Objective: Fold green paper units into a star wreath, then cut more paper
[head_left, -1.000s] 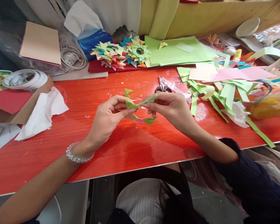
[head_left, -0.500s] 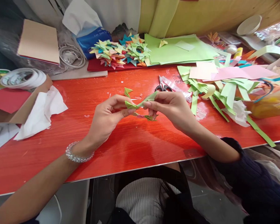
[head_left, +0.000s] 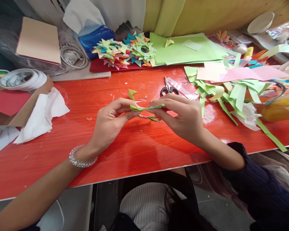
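folded green paper (head_left: 146,108) slim, bowed (seen nearly edge-on); left fingers (head_left: 126,117), right fingers (head_left: 165,117) both pinched closed on it.

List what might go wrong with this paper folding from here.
The folded green paper is pinched between the left hand and right hand; pulling unevenly might crease or tear it.
The scissors lie just beyond the right hand, which could knock them.
A long green strip reaches the table's near edge, so a sleeve might drag it off.
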### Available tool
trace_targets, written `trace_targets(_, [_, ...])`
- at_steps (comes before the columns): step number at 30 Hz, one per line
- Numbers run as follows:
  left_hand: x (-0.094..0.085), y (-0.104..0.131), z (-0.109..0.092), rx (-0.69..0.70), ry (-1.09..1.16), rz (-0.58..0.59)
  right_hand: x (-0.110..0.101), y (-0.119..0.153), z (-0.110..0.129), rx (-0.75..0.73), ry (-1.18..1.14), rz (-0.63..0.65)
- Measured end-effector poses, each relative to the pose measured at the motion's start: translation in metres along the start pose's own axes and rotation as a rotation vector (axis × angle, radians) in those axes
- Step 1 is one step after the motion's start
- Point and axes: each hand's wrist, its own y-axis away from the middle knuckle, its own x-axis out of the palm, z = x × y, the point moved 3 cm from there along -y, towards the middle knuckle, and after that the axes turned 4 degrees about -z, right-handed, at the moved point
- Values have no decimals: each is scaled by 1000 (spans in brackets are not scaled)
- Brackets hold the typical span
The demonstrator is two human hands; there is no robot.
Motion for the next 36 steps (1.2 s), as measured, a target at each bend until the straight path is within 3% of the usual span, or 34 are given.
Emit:
trace_targets(5, [1,1,0,-32,8,-4,-3,2,1,-177,79,20])
trace_targets(10, [1,1,0,-34,36,9,-3,3,2,-264,78,-1])
trace_targets(19, [3,5,-8,58,-71,14,-1,1,0,-110,109,-57])
trace_targets(24, [2,7,-7,70,-151,-8,0,2,-2,-3,67,-8])
trace_targets(36, [-1,8,-10,145,-225,-51,0,1,-2,6,-70,71])
